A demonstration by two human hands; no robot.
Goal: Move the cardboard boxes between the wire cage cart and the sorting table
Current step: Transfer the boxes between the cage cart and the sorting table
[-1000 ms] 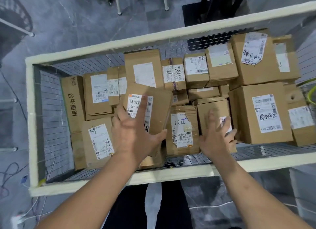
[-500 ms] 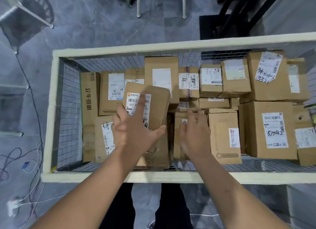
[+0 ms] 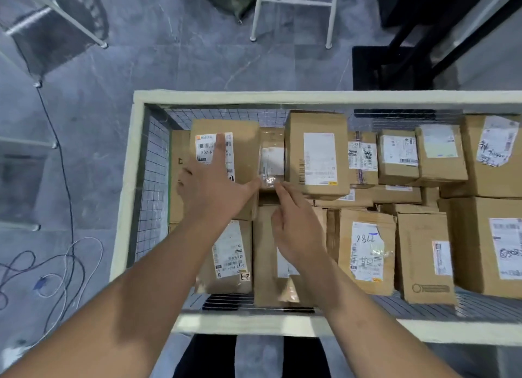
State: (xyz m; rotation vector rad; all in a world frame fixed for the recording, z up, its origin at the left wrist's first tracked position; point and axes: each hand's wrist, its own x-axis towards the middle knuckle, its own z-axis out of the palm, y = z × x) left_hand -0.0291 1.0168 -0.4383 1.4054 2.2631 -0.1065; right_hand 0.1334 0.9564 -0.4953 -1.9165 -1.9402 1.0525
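A wire cage cart with a cream padded rim holds several labelled cardboard boxes. My left hand lies palm down across a brown box with a white barcode label, at the cart's far left. Its fingers wrap the box's left edge and its thumb presses the right edge. My right hand hovers just right of it, fingers apart and holding nothing. Its fingertips reach the near edge of a small tape-wrapped parcel. A taller box stands right of that parcel. No sorting table is in view.
More boxes fill the cart's middle and right side. Loose cables trail over the grey floor to the left. White stool legs and a black frame stand beyond the cart, and a metal rack stands at the far left.
My left hand has carried the barcode-labelled box toward the cart's far-left corner. My right hand has left the boxes on the right and moved left beside it.
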